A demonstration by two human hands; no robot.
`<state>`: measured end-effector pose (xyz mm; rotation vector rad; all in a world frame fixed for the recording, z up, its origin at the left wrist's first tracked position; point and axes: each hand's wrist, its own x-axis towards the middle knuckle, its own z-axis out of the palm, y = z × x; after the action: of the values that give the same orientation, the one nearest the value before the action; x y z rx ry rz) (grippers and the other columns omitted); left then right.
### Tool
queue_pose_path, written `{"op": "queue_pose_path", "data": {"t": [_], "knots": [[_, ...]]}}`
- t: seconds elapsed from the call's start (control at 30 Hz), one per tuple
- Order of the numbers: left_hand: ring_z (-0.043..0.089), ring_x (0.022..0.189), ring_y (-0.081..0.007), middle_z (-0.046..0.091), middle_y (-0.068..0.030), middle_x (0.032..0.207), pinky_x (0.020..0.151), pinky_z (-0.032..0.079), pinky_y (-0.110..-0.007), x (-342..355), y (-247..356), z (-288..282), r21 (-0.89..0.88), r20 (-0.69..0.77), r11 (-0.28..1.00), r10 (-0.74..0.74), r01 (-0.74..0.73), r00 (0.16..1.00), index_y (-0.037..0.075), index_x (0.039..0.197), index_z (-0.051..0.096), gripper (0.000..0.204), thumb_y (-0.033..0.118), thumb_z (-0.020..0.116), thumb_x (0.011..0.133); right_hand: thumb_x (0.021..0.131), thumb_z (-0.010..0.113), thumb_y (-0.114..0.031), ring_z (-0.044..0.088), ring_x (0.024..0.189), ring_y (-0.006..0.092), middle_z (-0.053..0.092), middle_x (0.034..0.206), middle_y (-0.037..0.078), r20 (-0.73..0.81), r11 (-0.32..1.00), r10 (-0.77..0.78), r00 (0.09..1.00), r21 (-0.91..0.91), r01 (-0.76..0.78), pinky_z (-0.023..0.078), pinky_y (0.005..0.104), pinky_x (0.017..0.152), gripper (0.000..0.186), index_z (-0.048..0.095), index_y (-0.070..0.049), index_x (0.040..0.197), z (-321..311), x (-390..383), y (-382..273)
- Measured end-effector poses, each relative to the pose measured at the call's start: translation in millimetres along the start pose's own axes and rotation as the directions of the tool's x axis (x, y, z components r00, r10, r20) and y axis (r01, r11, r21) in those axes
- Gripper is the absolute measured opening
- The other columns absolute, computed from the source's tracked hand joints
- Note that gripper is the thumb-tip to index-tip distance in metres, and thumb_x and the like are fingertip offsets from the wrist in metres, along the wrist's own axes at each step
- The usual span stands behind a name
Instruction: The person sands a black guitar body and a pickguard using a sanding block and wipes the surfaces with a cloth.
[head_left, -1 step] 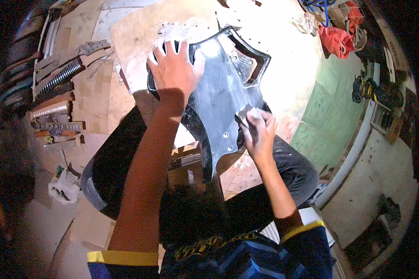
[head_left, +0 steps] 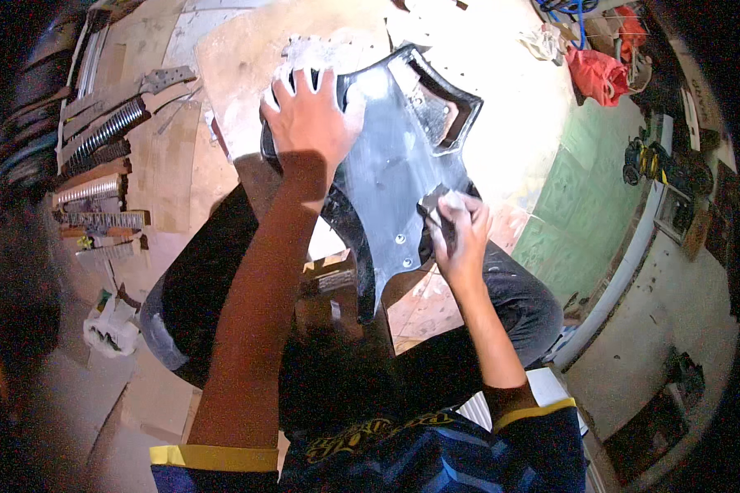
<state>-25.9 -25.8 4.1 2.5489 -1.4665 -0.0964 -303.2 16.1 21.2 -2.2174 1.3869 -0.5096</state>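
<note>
A black electric guitar body (head_left: 370, 181) with a dulled grey face, an angular cavity and small holes lies tilted over my bent legs. My left hand (head_left: 308, 119) rests on its upper left part, fingers spread over the edge. Low on the body's right side, my right hand (head_left: 460, 234) grips a small dark, pale-topped pad (head_left: 434, 200) against the surface near the edge. What the pad is made of I cannot tell.
Guitar necks (head_left: 107, 131) lie along the left beside a crumpled white bag (head_left: 111, 324). A pale board (head_left: 238, 41) is beneath the body. At the right are a red bag (head_left: 592, 74), a black-yellow power tool (head_left: 645, 160), green tiles (head_left: 567, 222) and a white pipe (head_left: 596, 308).
My right hand with the pad and the upper right of the guitar body sit very slightly further right. My left hand stays on the body.
</note>
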Motion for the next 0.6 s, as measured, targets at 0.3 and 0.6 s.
{"op": "queue_pose_path", "data": {"t": [0.3, 0.6], "knots": [[0.051, 0.127, -0.0450, 0.058, -0.0236, 0.135, 0.105, 0.038, -0.062, -4.9, -12.1, 11.6, 0.012, 0.000, 1.000, 0.013, -0.013, 1.000, 0.012, 0.131, 0.064, 0.055, 0.051, 0.057, 0.094, 0.080, 0.081, -0.015, 0.057, 0.110, 0.0369, 0.062, 0.116, 0.016, 0.093, 0.988, -0.112, 0.989, -0.100, 0.121, 0.046, 0.0481, 0.093, 0.036, 0.070, -0.017, 0.114, 3.9, 38.7, -6.9], [0.053, 0.125, -0.0453, 0.058, -0.0228, 0.134, 0.103, 0.040, -0.063, -5.6, -5.3, 6.8, -0.007, -0.012, 1.000, 0.011, -0.011, 1.000, 0.013, 0.131, 0.064, 0.055, 0.052, 0.057, 0.094, 0.080, 0.080, -0.013, 0.058, 0.105, 0.0366, 0.061, 0.117, 0.015, -0.001, 0.983, -0.164, 0.987, -0.082, 0.163, 0.047, 0.0482, 0.089, 0.037, 0.069, -0.016, 0.115, 20.0, 122.3, -45.7]]}}
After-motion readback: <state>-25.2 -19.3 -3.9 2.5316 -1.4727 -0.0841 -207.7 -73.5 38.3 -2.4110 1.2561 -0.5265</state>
